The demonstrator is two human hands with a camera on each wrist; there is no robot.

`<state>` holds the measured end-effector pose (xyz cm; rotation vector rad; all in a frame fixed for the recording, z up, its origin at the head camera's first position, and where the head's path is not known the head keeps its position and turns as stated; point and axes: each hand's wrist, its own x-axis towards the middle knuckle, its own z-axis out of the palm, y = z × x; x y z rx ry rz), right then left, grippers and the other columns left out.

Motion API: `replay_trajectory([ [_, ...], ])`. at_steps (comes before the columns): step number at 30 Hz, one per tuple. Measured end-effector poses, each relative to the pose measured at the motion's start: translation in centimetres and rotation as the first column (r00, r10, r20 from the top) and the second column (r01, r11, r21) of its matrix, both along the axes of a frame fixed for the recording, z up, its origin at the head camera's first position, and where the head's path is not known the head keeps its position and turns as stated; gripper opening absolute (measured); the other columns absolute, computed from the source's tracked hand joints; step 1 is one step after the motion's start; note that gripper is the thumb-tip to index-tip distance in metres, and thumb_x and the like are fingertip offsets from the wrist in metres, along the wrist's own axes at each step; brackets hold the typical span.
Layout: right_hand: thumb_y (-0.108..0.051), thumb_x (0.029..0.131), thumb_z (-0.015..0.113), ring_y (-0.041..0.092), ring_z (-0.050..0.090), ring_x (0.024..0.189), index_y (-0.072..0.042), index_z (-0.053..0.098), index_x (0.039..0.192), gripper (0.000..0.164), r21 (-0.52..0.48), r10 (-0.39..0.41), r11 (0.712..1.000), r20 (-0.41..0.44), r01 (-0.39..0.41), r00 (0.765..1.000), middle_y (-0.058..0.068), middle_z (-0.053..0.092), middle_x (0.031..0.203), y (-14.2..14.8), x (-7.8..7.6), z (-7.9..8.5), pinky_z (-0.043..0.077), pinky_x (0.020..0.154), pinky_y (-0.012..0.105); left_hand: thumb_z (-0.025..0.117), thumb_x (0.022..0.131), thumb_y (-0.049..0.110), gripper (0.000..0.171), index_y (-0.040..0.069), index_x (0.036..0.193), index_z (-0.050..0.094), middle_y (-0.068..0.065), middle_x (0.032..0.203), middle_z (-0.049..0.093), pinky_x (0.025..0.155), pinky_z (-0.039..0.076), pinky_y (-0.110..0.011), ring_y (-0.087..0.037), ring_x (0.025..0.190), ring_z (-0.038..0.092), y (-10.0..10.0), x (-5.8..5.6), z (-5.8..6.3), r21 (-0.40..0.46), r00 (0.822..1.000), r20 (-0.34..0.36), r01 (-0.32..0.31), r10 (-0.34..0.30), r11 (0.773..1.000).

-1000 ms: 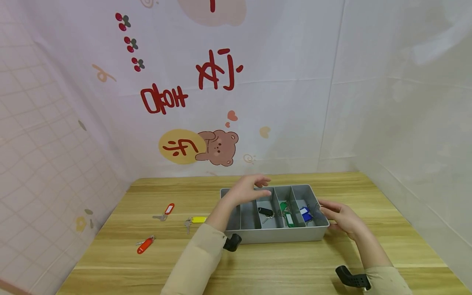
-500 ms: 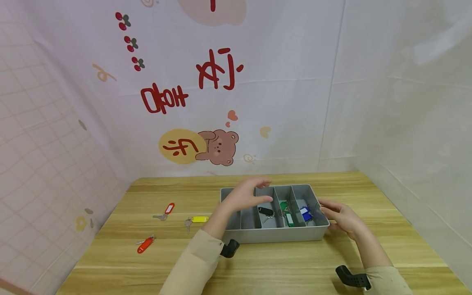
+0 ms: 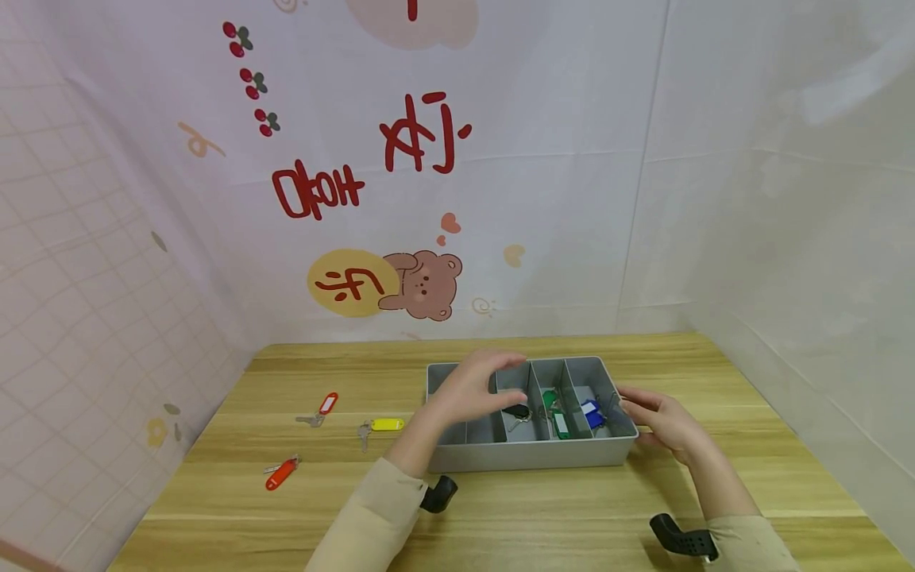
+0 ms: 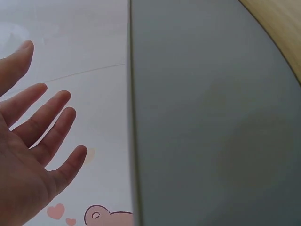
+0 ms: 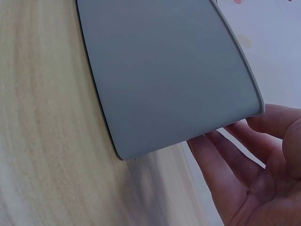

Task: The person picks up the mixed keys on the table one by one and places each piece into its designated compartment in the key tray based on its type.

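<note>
Noted on wooden table (image 3: 557, 520), left to right: nearer red tag (image 3: 282, 475), farther red tag (image 3: 329, 403), yellow tag (image 3: 388, 425), all with keys. Then left hand (image 3: 466, 393) above grey divided tray (image 3: 530, 457), fingers loosely parted. Inside: black tag (image 3: 518, 411), partly masked, shape uncertain; green tags (image 3: 561, 426); blue tag (image 3: 592, 414). Against tray's right end: right hand (image 3: 666, 421), fingers extended.

Right hand (image 5: 256, 181) against the end of a grey box (image 5: 169, 75).
One digit meets the corner of the rim nearest the hand, while the other fingers (image 5: 214, 172) reach to the end wall, the palm in sight behind them. The box's smooth side stretches away from the hand, its bottom edge along the wooden table (image 5: 42, 113). A soft shadow (image 5: 146, 183) darkens the wood near the fingers; beyond the rim hangs pale backdrop (image 5: 275, 56).
</note>
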<state>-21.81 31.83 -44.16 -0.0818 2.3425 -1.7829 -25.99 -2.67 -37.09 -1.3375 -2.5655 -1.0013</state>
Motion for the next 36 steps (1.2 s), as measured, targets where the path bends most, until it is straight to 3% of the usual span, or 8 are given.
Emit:
replay_trajectory([
  [15, -0.02, 0.103, 0.055, 0.011, 0.064, 0.099, 0.008, 0.034, 0.148, 0.057, 0.001, 0.0, 1.0, 0.002, 0.0, 1.0, 0.027, 0.053, 0.136, 0.0, 0.0, 0.1, 0.056, 0.076, 0.035, 0.077, 0.087, 0.033, 0.059, 0.014, 0.14, 0.057, -0.002, 0.138, 0.058, 0.106, 0.037, -0.049, -0.023, 0.13, 0.048, -1.8, 1.0, -0.6, -0.01, 0.987, -0.147, -0.069, 0.066, 0.998],
  [36, -0.018, 0.103, 0.055, 0.013, 0.065, 0.099, 0.01, 0.034, 0.147, 0.057, -0.013, 0.004, 1.0, -0.011, -0.004, 1.0, 0.03, 0.051, 0.137, -0.1, 0.0, 0.3, 0.056, 0.077, 0.036, 0.08, 0.085, 0.027, 0.057, 0.01, 0.135, 0.06, -0.004, 0.133, 0.061, 0.107, 0.036, -0.049, -0.024, 0.126, 0.051, -7.2, 0.6, -2.0, 0.048, 0.971, -0.176, -0.157, 0.164, 0.986],
])
